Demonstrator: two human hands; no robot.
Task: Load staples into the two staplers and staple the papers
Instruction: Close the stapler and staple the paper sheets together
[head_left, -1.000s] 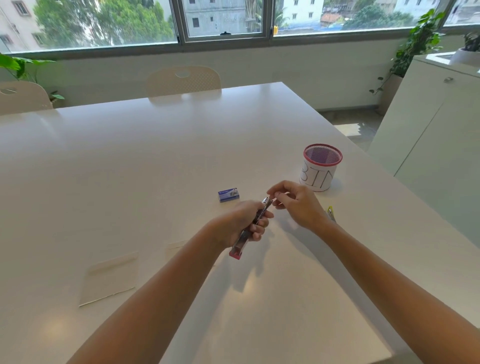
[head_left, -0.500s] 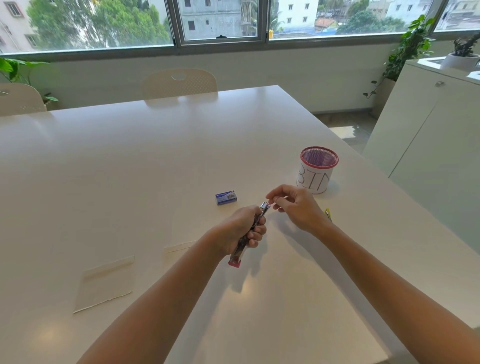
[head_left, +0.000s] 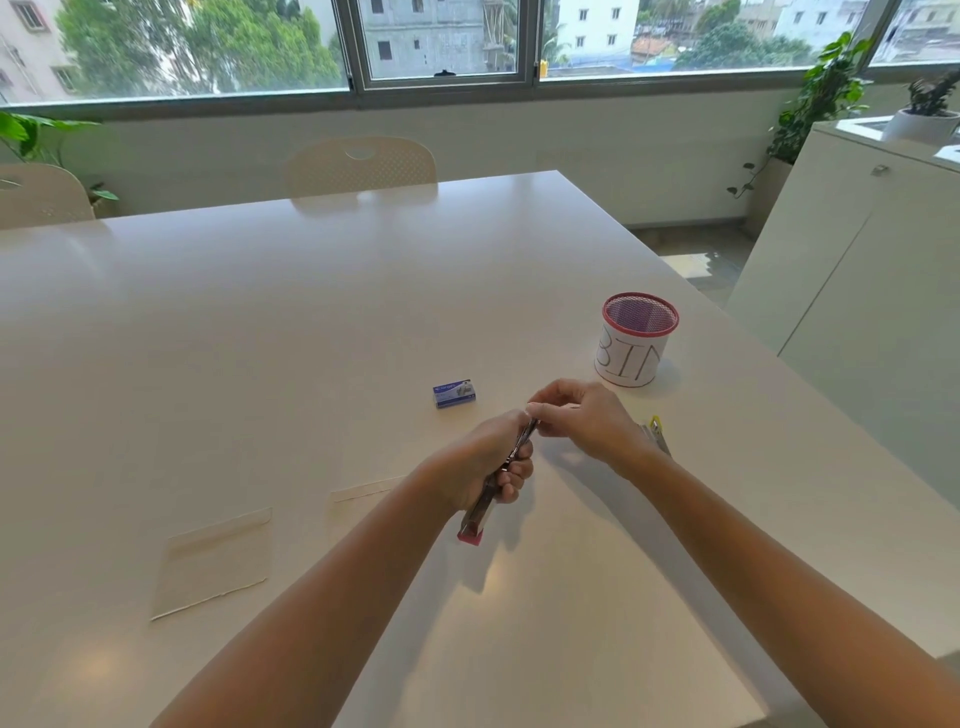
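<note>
Pink-ended stapler (head_left: 485, 506): held above the white table (head_left: 260, 322), slanted, pink end low and toward the person, metal front end up and away.
Left hand (head_left: 480, 462): fingers curled tight around the middle of the stapler, gripping it.
Right hand (head_left: 587, 418): fingertips pressed together at the stapler's front end; whether they pinch a strip of staples or only the metal tip cannot be told, as the detail is too small.
Staple box (head_left: 455, 393): blue, flat on the table just beyond the hands, apart from them.
Second stapler (head_left: 655, 434): yellow-tipped, lying on the table just behind the right wrist, partly hidden, untouched.
Papers (head_left: 215, 561): one pale sheet lies left of the arms; the edge of another (head_left: 366, 488) shows beside the left forearm. No staple visible in either.
Mesh cup (head_left: 636, 340): marked BIN, standing to the right, well clear of the work.
Step in hand, judged: loading the first stapler, working at its front end.
Next move, judged: a steady left grip while the right hand seats the staples straight in the channel, then closes it. Second stapler and both papers remain to be done.
</note>
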